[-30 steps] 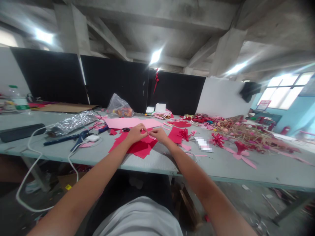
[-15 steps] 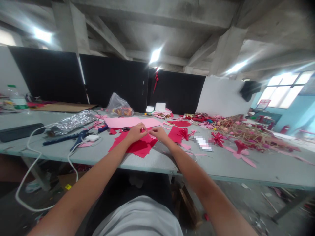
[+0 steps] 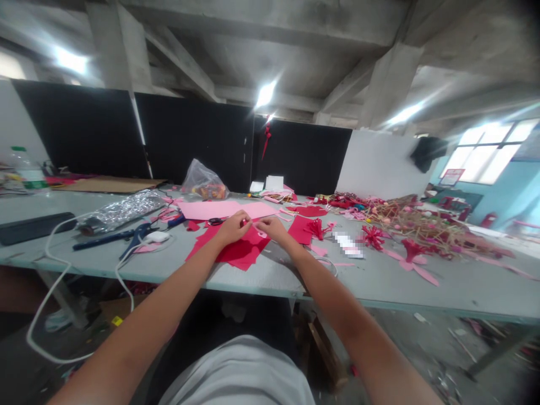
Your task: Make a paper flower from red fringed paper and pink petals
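My left hand (image 3: 237, 226) is closed in a pinch over the stack of red sheets (image 3: 238, 257), thumb and forefinger together. Close beside it on the right, my right hand (image 3: 273, 227) is also pinched, around a small pink piece (image 3: 261, 234) that pokes out below its fingers. What sits between the left fingertips is too small to make out. A long pink sheet (image 3: 206, 210) lies just behind the hands, and black-handled scissors (image 3: 215, 221) rest at its near edge. More red material (image 3: 300, 229) is to the right of my right hand.
Left on the table (image 3: 169, 267) are a silvery foil roll (image 3: 126, 209), a blue tool with a trigger-like handle (image 3: 137, 239) and a white cable (image 3: 59, 229). Red tasselled flowers (image 3: 373, 238) and a heap of stems (image 3: 413, 216) lie right. A clear plastic bag (image 3: 202, 181) stands behind.
The two hands have drawn slightly apart at the fingertips. The small pink piece shows a little differently under my right fingers; the rest looks the same.
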`<state>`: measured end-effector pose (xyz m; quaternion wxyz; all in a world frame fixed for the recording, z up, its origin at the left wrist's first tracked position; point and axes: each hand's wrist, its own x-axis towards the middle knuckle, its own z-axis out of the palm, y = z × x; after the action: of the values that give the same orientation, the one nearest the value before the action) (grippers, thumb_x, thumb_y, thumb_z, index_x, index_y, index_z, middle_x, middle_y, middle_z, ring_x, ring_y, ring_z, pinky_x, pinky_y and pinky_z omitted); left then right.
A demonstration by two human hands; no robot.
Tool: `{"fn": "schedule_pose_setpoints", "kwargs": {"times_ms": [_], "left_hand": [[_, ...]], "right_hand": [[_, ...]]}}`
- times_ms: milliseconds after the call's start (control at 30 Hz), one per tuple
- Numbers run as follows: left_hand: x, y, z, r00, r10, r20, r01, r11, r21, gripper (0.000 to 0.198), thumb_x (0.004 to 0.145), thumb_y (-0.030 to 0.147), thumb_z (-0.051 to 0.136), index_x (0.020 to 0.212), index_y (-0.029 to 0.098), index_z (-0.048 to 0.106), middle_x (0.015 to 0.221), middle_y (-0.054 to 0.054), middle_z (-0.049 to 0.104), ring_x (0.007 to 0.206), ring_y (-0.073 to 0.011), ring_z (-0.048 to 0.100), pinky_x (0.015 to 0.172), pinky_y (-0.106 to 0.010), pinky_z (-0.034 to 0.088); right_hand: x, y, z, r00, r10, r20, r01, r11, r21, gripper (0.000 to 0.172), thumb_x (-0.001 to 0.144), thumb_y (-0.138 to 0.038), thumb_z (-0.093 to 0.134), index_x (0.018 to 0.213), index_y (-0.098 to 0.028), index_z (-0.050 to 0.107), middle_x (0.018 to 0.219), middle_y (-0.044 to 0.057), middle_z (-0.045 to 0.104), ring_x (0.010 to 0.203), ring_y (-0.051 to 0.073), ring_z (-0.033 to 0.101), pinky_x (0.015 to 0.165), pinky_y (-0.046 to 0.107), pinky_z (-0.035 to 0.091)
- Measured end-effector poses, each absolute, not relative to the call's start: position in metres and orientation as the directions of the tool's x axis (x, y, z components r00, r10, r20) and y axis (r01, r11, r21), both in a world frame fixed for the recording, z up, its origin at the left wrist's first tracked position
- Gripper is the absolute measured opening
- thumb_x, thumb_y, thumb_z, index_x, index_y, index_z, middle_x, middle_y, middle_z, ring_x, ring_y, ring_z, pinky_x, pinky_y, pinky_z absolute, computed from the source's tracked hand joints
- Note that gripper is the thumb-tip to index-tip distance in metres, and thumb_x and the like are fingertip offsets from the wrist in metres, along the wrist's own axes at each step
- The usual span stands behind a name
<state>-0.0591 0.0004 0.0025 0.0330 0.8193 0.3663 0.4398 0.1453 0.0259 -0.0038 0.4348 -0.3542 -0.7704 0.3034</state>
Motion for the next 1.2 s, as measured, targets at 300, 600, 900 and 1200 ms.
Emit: {"fn": "schedule_pose_setpoints", "kwargs": {"times_ms": [300, 600, 900, 1200], "left_hand": [[-0.0593, 0.0035, 0.0011, 0.327, 0.630, 0.704, 0.565, -0.728, 0.389, 0.013, 0.093, 0.029, 0.053, 0.085, 0.021, 0.060, 0.093, -0.005, 0.061, 0.085, -0.0207, 0.060, 0.077, -0.035, 0.050], [-0.0602, -0.0004, 0.0046, 0.345, 0.598, 0.723, 0.503, -0.769, 0.396, 0.013, 0.086, 0.032, 0.065, 0.086, 0.020, 0.068, 0.096, -0.004, 0.062, 0.072, -0.0153, 0.054, 0.070, -0.032, 0.048], [-0.0597, 0.0045, 0.0024, 0.366, 0.615, 0.699, 0.511, -0.760, 0.401, 0.016, 0.092, 0.033, 0.056, 0.086, 0.020, 0.064, 0.097, -0.006, 0.061, 0.078, -0.0180, 0.057, 0.074, -0.034, 0.049], [-0.0584, 0.0074, -0.0020, 0.389, 0.591, 0.707, 0.523, -0.773, 0.359, 0.018, 0.099, 0.032, 0.046, 0.088, 0.022, 0.054, 0.093, -0.004, 0.054, 0.083, -0.0190, 0.055, 0.080, -0.034, 0.047]], "right_hand": [[0.1439, 0.0239, -0.0023, -0.357, 0.830, 0.428, 0.197, 0.515, -0.834, 0.027, 0.075, -0.043, 0.066, 0.068, -0.018, 0.064, 0.060, -0.003, 0.054, 0.060, 0.013, 0.048, 0.060, 0.026, 0.041], [0.1446, 0.0222, -0.0013, -0.362, 0.832, 0.420, 0.215, 0.513, -0.831, 0.025, 0.076, -0.042, 0.064, 0.075, -0.017, 0.070, 0.064, -0.002, 0.058, 0.061, 0.013, 0.050, 0.060, 0.025, 0.041], [0.1423, 0.0174, -0.0004, -0.382, 0.837, 0.392, 0.118, 0.465, -0.878, 0.019, 0.081, -0.036, 0.063, 0.076, -0.018, 0.067, 0.067, -0.002, 0.061, 0.062, 0.013, 0.055, 0.065, 0.025, 0.050], [0.1418, 0.0193, -0.0005, -0.368, 0.862, 0.348, 0.140, 0.422, -0.896, 0.013, 0.081, -0.029, 0.058, 0.079, -0.018, 0.065, 0.070, 0.000, 0.062, 0.062, 0.013, 0.059, 0.061, 0.023, 0.051]]}}
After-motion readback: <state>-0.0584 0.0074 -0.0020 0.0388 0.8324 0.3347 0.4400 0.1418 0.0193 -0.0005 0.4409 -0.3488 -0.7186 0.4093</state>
